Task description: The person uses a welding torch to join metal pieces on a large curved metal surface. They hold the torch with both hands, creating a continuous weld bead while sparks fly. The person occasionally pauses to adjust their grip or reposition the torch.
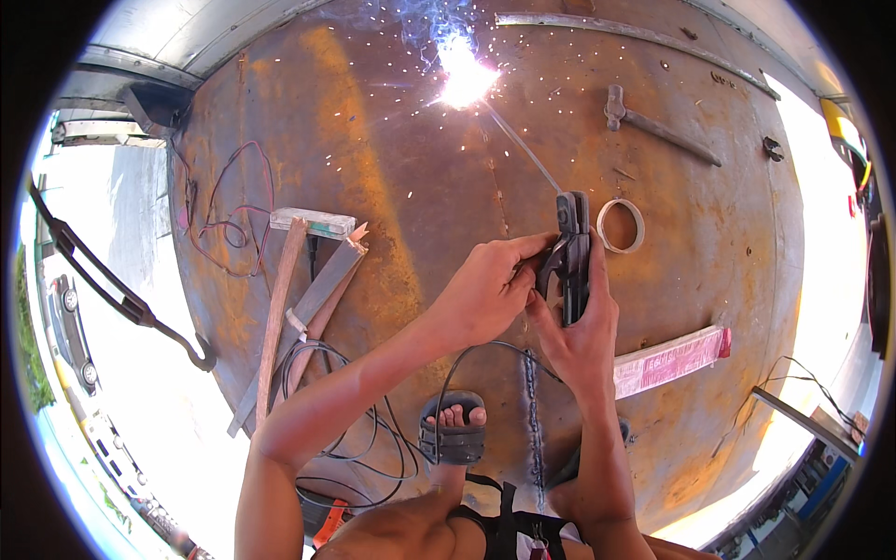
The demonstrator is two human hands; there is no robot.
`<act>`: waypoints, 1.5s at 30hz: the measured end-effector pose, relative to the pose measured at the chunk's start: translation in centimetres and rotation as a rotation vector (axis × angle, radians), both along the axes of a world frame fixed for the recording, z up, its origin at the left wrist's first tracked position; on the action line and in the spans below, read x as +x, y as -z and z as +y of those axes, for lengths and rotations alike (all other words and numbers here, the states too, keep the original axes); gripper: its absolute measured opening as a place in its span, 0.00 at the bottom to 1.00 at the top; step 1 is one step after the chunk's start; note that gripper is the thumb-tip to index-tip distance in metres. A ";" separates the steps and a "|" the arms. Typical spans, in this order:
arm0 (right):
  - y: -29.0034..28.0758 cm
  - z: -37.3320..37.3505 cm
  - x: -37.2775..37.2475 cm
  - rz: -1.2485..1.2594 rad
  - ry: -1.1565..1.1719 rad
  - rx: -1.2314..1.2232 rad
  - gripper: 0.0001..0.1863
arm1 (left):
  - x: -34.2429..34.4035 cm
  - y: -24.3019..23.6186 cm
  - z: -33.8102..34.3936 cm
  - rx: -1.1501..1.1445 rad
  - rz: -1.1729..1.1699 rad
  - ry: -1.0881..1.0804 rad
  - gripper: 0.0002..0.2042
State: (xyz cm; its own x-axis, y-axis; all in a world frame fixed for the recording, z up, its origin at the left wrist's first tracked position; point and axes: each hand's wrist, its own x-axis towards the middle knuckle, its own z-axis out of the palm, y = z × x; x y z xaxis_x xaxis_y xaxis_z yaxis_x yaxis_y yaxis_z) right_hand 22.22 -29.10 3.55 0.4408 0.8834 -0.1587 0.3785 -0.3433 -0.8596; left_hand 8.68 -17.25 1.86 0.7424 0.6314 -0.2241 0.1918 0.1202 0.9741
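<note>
Both of my hands are on a black welding electrode holder [575, 257] in the middle of the view. My right hand [583, 345] wraps round its body from below and the right. From the left, my left hand [490, 285] grips the holder's side, its fingertips partly hidden. A thin welding rod [525, 149] runs from the holder's jaws up and to the left. At its far end a bright white arc [465, 79] burns on the rusty steel plate [439, 196], with sparks scattered round it and bluish smoke above. The glare hides the contact spot.
A hammer [658, 126] and a pale ring [620, 226] lie to the right, above a red-and-white packet [672, 361]. Wooden strips [283, 308] and looped black cable [373, 448] lie left, near my sandalled foot [453, 429]. A weld bead [534, 420] runs between my feet. A hooked strap [121, 294] hangs far left.
</note>
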 end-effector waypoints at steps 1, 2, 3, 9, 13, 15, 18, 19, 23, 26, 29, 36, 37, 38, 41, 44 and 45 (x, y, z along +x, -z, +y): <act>0.1 0.0 0.0 -0.012 -0.004 0.011 0.53 | 0.0 0.1 0.0 0.005 -0.007 -0.003 0.24; 0.0 0.0 0.0 0.003 0.004 -0.008 0.53 | 0.0 0.1 -0.1 0.010 -0.013 -0.007 0.24; 0.0 0.0 0.0 0.017 0.014 -0.027 0.53 | 0.0 0.1 0.0 0.004 -0.012 -0.005 0.25; 0.4 -0.1 0.1 -0.015 -0.006 0.022 0.54 | 0.0 -0.2 0.1 -0.029 0.007 0.010 0.25; 0.4 -0.1 -0.1 -0.005 0.015 0.016 0.55 | 0.0 -0.4 0.2 -0.072 0.004 0.007 0.23; 0.4 -0.3 -0.3 -0.001 0.058 0.045 0.55 | 0.0 -1.1 0.1 -0.120 0.027 0.023 0.20; 0.9 -0.8 -0.2 -0.012 0.129 0.174 0.56 | 0.2 -1.9 0.2 -0.112 0.045 0.066 0.18; 0.9 -0.8 -0.1 0.001 0.143 0.212 0.56 | 0.3 -2.1 0.2 -0.097 0.047 0.084 0.18; 0.2 -1.0 0.4 -0.031 0.102 0.199 0.56 | 0.3 -2.8 0.0 -0.196 0.021 0.108 0.19; -0.6 -1.3 0.5 -0.022 0.035 0.106 0.56 | -0.1 -2.6 -0.5 -0.224 0.009 0.094 0.20; -1.0 -1.8 0.6 -0.018 0.011 0.027 0.56 | -0.9 -1.6 -0.7 -0.116 0.085 0.136 0.22; 0.2 -1.7 0.5 -0.010 -0.018 0.104 0.55 | -2.0 -0.4 -1.5 0.080 0.294 0.192 0.25; 0.4 -1.8 0.5 0.008 -0.017 0.076 0.55 | -2.1 -0.3 -1.6 0.082 0.298 0.181 0.25; 0.5 -1.7 0.4 0.009 -0.019 0.076 0.55 | -2.3 -0.2 -1.5 0.073 0.283 0.182 0.25; 1.0 -1.5 0.4 -0.034 -0.026 0.130 0.55 | -2.3 -0.5 -1.0 0.066 0.249 0.184 0.25; 1.0 -1.1 0.5 -0.058 -0.036 0.141 0.55 | -1.9 -0.8 -0.8 0.061 0.209 0.156 0.25; 0.8 -0.9 0.3 -0.034 -0.031 0.115 0.55 | -2.0 -0.3 -0.8 0.028 0.176 0.131 0.25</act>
State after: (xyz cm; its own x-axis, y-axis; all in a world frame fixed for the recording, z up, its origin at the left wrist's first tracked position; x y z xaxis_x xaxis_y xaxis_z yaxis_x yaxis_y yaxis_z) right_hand 22.56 -30.02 2.71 0.4166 0.9082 -0.0407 0.4172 -0.2308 -0.8790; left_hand 6.65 -18.00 2.18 0.7694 0.5401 -0.3409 0.3712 0.0562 0.9269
